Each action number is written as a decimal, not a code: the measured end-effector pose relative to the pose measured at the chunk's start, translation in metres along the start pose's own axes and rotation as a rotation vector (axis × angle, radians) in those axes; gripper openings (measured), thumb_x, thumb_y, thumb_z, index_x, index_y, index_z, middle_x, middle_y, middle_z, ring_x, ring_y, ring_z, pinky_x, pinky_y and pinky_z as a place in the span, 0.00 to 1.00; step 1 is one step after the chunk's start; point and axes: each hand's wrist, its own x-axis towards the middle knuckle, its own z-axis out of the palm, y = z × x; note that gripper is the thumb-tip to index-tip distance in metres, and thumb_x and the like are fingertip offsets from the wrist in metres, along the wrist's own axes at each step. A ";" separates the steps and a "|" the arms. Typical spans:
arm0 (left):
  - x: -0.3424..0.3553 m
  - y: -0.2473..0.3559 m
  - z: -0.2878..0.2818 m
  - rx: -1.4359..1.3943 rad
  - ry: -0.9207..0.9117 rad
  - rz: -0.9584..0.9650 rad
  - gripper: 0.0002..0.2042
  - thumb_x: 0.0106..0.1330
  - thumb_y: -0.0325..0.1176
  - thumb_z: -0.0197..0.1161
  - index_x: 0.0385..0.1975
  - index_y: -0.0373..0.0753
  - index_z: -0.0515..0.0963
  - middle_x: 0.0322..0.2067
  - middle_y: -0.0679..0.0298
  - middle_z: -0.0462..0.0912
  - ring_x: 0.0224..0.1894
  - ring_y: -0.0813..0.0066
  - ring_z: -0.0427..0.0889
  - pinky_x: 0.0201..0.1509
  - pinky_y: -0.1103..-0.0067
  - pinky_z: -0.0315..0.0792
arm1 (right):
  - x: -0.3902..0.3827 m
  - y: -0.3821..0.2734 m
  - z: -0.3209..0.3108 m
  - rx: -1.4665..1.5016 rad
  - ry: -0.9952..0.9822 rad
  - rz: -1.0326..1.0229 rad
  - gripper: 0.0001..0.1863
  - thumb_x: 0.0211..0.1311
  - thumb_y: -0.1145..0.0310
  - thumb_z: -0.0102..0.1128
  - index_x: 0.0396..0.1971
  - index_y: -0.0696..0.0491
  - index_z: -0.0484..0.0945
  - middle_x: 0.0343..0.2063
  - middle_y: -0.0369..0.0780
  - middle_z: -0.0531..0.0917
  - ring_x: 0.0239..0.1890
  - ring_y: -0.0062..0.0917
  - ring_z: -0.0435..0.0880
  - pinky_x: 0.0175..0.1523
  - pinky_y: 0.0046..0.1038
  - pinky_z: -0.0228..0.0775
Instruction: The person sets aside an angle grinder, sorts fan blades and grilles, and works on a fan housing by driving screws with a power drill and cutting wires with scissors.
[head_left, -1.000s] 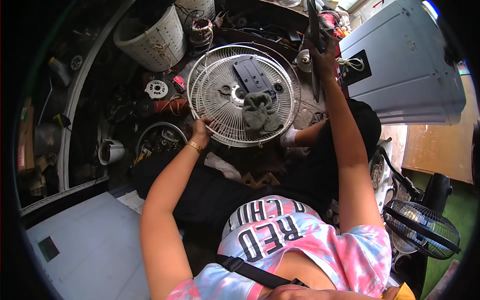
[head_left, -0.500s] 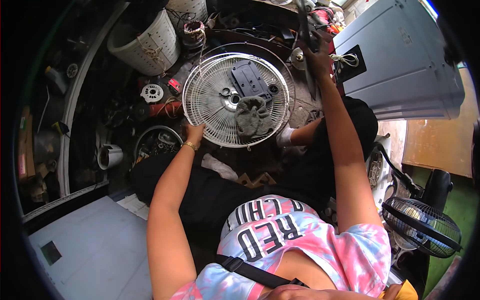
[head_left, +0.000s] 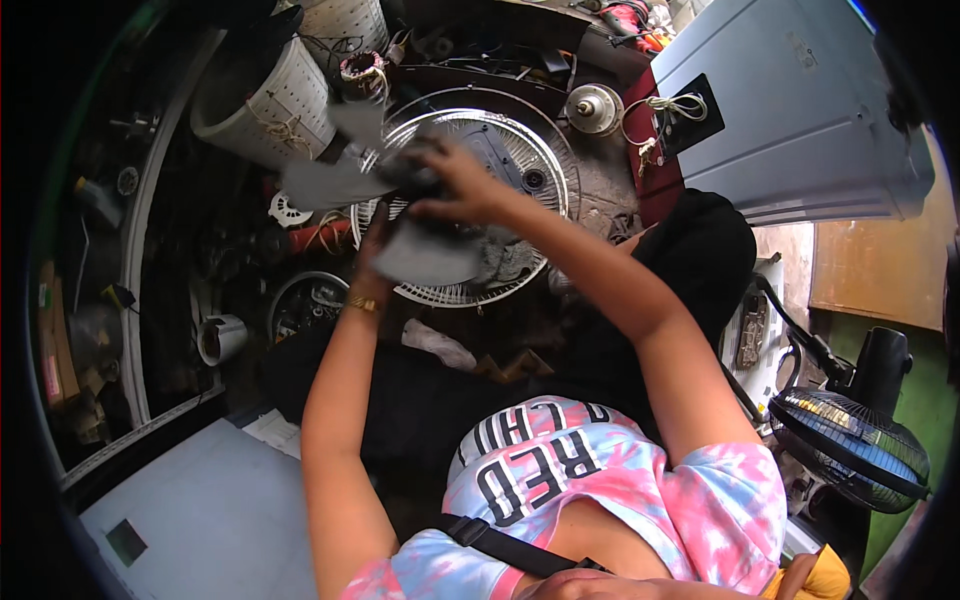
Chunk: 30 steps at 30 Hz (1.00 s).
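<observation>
Right hand (head_left: 455, 182), grasping the dark middle of one grey fan blade (head_left: 362, 183), blurred, three wings showing, no single long axis, spread leftward and toward the body; left hand (head_left: 372, 235) nearest its lower-left side, grip indiscernible; white wire fan cage (head_left: 440, 294) below, partly covered.

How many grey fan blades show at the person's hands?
3: an upper blade, a left blade and a lower blade, all blurred; another could be hidden behind the right hand.
</observation>
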 end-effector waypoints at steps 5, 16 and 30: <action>-0.033 0.044 0.006 -0.021 0.189 0.016 0.20 0.70 0.38 0.56 0.58 0.36 0.74 0.54 0.57 0.81 0.59 0.63 0.78 0.65 0.65 0.72 | 0.007 0.000 0.052 0.633 0.120 0.094 0.21 0.61 0.74 0.66 0.55 0.53 0.78 0.56 0.44 0.78 0.58 0.37 0.79 0.62 0.37 0.74; -0.056 0.057 -0.072 -0.171 0.451 0.074 0.19 0.68 0.43 0.54 0.47 0.34 0.80 0.49 0.52 0.85 0.48 0.55 0.84 0.59 0.61 0.76 | -0.060 0.135 0.164 -0.563 -0.110 0.190 0.17 0.63 0.71 0.55 0.49 0.39 0.83 0.59 0.41 0.73 0.54 0.43 0.74 0.55 0.51 0.68; -0.081 0.064 -0.076 -0.338 0.362 -0.110 0.29 0.67 0.57 0.60 0.57 0.37 0.77 0.44 0.47 0.86 0.45 0.53 0.87 0.54 0.62 0.80 | -0.127 0.199 0.057 -0.764 -0.357 0.466 0.22 0.60 0.69 0.58 0.55 0.41 0.74 0.52 0.41 0.77 0.52 0.43 0.78 0.45 0.43 0.79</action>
